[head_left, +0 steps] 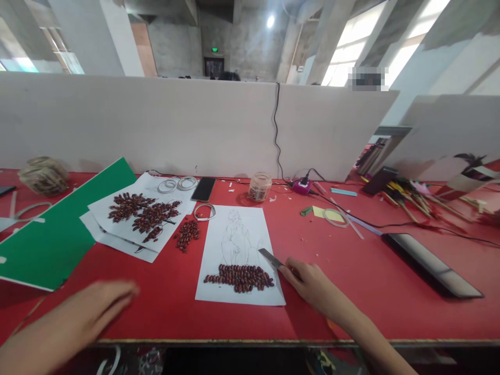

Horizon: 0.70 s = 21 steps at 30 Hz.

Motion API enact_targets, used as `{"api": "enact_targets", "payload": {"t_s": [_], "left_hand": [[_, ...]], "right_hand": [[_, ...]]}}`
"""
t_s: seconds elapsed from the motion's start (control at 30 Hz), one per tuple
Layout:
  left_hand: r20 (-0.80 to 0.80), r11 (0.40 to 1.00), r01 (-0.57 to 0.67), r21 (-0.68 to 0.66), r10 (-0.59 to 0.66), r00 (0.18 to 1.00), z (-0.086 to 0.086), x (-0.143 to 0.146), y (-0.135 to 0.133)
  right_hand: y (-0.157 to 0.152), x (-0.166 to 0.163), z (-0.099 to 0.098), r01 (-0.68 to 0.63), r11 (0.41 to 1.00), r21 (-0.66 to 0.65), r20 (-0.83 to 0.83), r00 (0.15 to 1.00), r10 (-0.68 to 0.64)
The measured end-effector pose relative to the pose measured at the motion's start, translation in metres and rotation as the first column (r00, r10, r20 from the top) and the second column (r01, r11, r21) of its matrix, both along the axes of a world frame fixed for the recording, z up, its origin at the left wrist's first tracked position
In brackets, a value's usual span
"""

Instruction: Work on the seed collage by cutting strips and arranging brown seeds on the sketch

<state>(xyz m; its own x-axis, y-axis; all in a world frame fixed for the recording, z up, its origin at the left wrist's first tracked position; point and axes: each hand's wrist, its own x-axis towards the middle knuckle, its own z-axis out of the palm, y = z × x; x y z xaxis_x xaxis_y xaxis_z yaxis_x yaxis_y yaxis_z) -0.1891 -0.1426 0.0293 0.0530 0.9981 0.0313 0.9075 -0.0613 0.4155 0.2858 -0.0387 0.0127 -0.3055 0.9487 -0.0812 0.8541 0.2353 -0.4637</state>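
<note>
My right hand [307, 276] is closed on a flat grey metal strip [270, 257], like a short ruler or blade, its tip over a sheet of white paper [207, 250]. A pencil-like line drawing of figures covers the sheet's upper part; rows of dark red-brown beans [244, 278] lie across the lower part. My left hand [99, 304], slightly blurred, hovers near the table's front edge with fingers stretched out and nothing visible in them. A loose pile of beans [188, 235] sits left of the drawing. Beyond it, beans in leaf-like clusters [146, 212] cover another sheet.
A jar [260, 187] and a black phone [203, 189] stand at the back of the red table [164, 302]. Rolls of tape [186, 183] lie near the phone. A green board [50, 245] is at left, a dark tablet-like slab [432, 264] at right. Cables trail from a purple power block [302, 186].
</note>
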Motion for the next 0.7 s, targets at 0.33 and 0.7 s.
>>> {"api": "enact_targets", "payload": {"t_s": [0.33, 0.7], "left_hand": [[-0.171, 0.960, 0.278, 0.019, -0.271, 0.947, 0.016, 0.099, 0.196], [-0.228, 0.981, 0.184, 0.053, -0.168, 0.959, -0.012, 0.104, 0.203]], "right_hand": [[-0.001, 0.000, 0.003, 0.009, 1.000, -0.027, -0.031, 0.999, -0.010], [0.018, 0.009, -0.001, 0.222, 0.943, 0.247, 0.016, 0.972, -0.233]]}}
